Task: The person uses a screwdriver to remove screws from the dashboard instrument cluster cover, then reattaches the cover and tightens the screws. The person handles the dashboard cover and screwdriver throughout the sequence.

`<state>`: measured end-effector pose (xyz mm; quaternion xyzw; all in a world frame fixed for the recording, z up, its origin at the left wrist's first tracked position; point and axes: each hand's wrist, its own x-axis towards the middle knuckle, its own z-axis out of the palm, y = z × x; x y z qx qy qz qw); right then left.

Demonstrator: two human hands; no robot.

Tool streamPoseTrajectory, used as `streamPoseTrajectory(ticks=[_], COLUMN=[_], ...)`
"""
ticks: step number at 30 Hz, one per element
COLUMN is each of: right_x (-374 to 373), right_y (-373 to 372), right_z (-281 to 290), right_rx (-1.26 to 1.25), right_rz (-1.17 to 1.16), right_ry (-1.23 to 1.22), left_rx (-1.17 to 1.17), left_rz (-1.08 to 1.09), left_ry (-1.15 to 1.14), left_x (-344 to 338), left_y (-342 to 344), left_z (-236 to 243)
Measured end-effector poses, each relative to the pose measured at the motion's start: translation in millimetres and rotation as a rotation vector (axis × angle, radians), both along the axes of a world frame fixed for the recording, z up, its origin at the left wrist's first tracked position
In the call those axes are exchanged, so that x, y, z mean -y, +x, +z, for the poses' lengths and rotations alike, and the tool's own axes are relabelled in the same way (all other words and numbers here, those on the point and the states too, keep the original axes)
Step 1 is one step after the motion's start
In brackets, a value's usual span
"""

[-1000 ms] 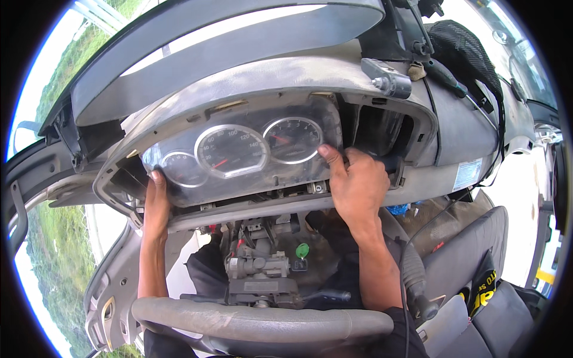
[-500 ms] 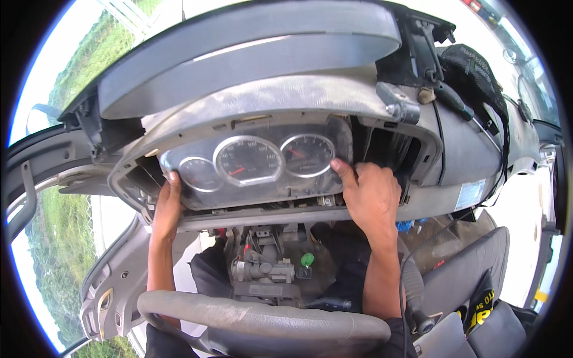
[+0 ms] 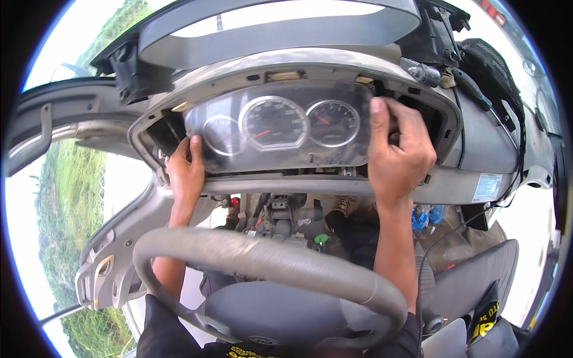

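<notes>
An instrument cluster (image 3: pixel 280 128) with three round gauges behind a dusty clear cover sits in the opening of a grey car dashboard (image 3: pixel 298 65). My left hand (image 3: pixel 186 173) grips the cluster's lower left corner, fingers up along its edge. My right hand (image 3: pixel 397 152) holds its right edge, thumb on the front and fingers behind. Both forearms reach up past the grey steering wheel (image 3: pixel 268 262).
The bare steering column (image 3: pixel 286 218) with wiring and a green clip shows below the cluster. A black screwdriver (image 3: pixel 471 83) lies on the dashboard at upper right. A grey passenger seat (image 3: pixel 471 292) is at lower right; the open door frame (image 3: pixel 65 128) is at left.
The view has closed in on the dashboard. My right hand has shifted from the cluster's lower right up onto its right edge; my left hand stays at the lower left corner.
</notes>
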<state>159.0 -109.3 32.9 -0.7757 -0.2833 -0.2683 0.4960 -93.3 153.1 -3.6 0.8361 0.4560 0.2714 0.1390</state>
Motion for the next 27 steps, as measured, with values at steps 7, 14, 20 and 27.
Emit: streamPoseTrajectory(ticks=[7,14,20,27], right_x=[14,14,10,-3], right_y=[37,49,50,21], right_z=[-9,-12,-13,-17], right_rx=[0.450,0.123,0.171,0.486], right_rz=[-0.345,-0.342,-0.457,-0.358], right_ry=[0.045,-0.108,-0.151,0.079], left_rx=[0.387,-0.276,-0.264,-0.322], left_rz=[-0.807,-0.695,-0.711,-0.781], left_ry=[0.739,0.897,0.913,0.864], left_x=[-25,-33,-31,-39], left_y=[37,113,122,127], left_z=[111,99,101,110])
